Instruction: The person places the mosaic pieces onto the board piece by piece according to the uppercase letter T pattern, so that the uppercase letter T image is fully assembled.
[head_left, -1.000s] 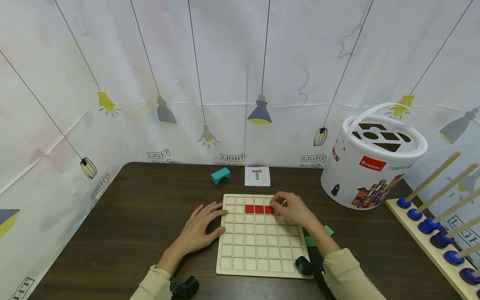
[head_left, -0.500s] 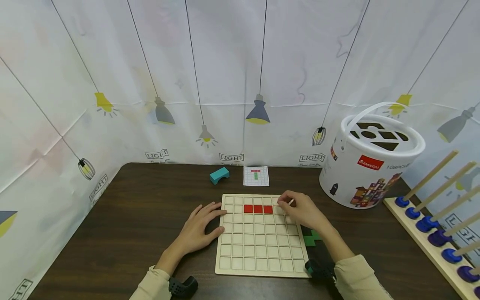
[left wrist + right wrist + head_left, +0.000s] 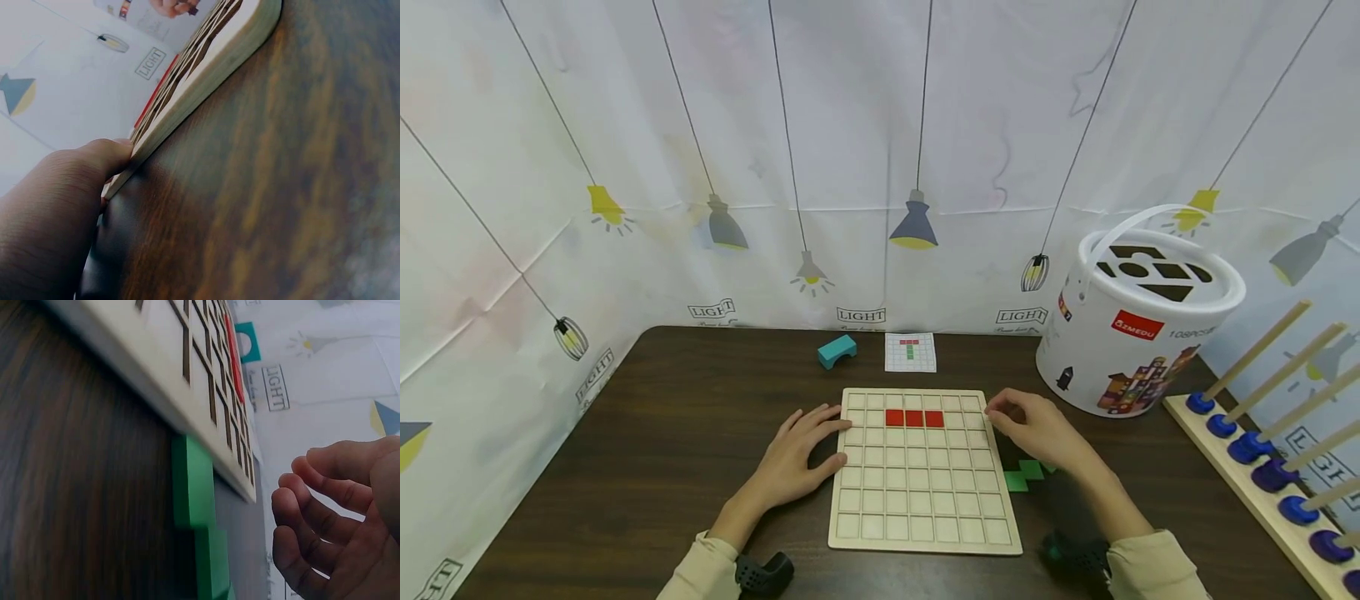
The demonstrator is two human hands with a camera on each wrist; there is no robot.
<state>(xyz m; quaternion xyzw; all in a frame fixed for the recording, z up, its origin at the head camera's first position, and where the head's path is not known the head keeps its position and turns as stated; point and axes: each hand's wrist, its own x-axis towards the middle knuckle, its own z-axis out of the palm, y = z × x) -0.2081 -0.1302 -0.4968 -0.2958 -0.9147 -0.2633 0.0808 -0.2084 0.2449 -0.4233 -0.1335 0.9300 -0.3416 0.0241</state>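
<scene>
A pale wooden grid board (image 3: 917, 479) lies on the dark table, with three red square tiles (image 3: 913, 418) side by side in its second row. My left hand (image 3: 801, 454) rests at the board's left edge, fingers spread and straight, thumb touching the rim in the left wrist view. Off the board's upper right corner hovers my right hand (image 3: 1033, 425), its fingers loosely bent with nothing between them in the right wrist view. Below that hand, green square tiles (image 3: 1030, 470) lie against the board's right edge, partly hidden by the forearm in the head view.
Behind the board are a small card (image 3: 910, 352) printed with a red and green T and a teal arch block (image 3: 837, 351). A white lidded bucket (image 3: 1138, 325) stands at the back right, beside a wooden peg rack (image 3: 1232, 450) with blue rings.
My right hand has moved right, away from the red tiles and off the board, uncovering more of the grid and the green tiles. The left hand has stayed in place.
</scene>
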